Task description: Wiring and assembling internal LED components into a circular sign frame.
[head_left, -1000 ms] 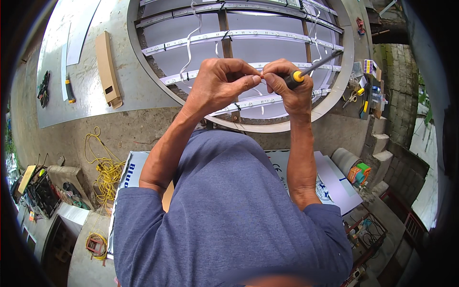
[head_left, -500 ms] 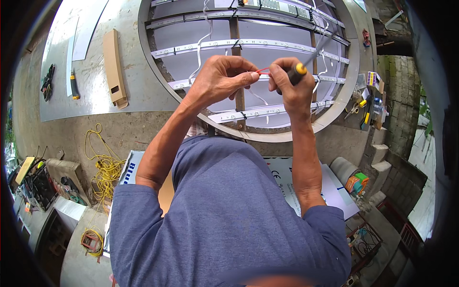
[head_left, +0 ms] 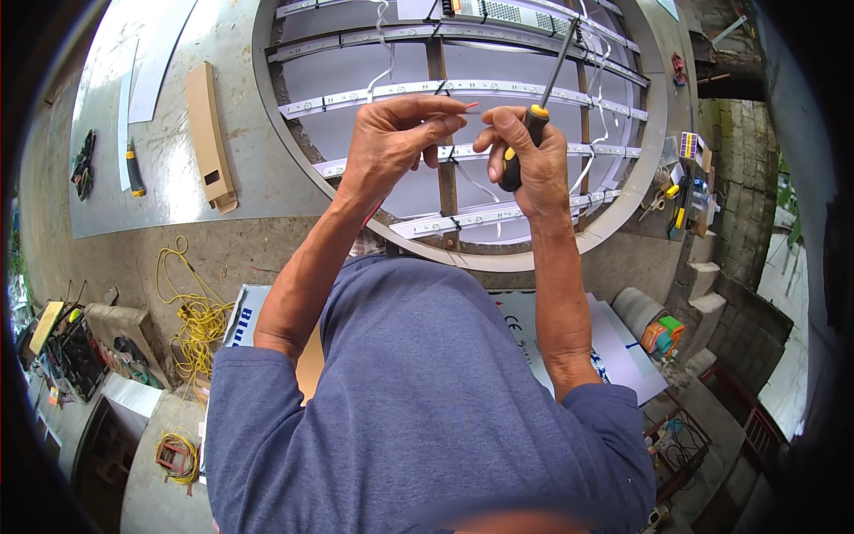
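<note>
My left hand (head_left: 396, 142) pinches a thin red wire between thumb and forefinger; the wire's short end (head_left: 471, 105) sticks out past the fingertips. Its red length shows again below my left wrist. My right hand (head_left: 544, 169) is wrapped round a screwdriver (head_left: 536, 125) with a black and yellow handle, its shaft pointing up and away. The right thumb and forefinger are a little apart from the wire's end. Under both hands lies a large round metal frame (head_left: 511, 261), crossed by white LED strips (head_left: 507, 87) with white wires tied along them.
A perforated metal box (head_left: 525, 18) lies at the frame's far side. To the left, a cardboard channel (head_left: 206, 133) and a yellow-black cutter (head_left: 134, 169) rest on sheet metal (head_left: 267, 191). Scissors (head_left: 656, 203) lie at right. A tangled yellow cord (head_left: 200, 325) is on the floor.
My right fingers have come away from the red wire, which was stretched between both hands. The screwdriver has swung more upright. My left hand still pinches the wire.
</note>
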